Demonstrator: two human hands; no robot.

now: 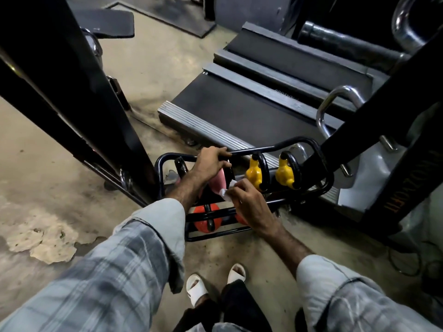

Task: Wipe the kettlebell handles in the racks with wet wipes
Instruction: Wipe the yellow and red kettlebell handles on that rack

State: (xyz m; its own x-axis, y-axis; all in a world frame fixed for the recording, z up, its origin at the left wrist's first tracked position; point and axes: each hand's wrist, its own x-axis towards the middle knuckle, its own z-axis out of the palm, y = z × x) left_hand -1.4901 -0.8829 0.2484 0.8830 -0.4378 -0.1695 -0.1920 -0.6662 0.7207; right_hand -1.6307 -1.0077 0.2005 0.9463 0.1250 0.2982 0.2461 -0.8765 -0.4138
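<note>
A low black tubular rack (pixel 282 147) stands on the floor in front of me. On its upper tier sit a pink kettlebell (pixel 219 182) and two yellow kettlebells (pixel 254 174) (pixel 284 173) with black handles. An orange kettlebell (pixel 203 221) lies on the lower tier. My left hand (pixel 211 161) grips the rack's top rail above the pink kettlebell. My right hand (pixel 249 202) pinches a white wet wipe (pixel 226 193) and holds it against the pink kettlebell's black handle, which is mostly hidden by both hands.
A treadmill deck (pixel 251 101) lies just behind the rack. Black machine uprights stand at left (pixel 79 99) and right (pixel 393 116), the right one close over the rack's end. Worn concrete floor (pixel 48 188) spreads to the left. My feet in white slides (pixel 215 283) are below the rack.
</note>
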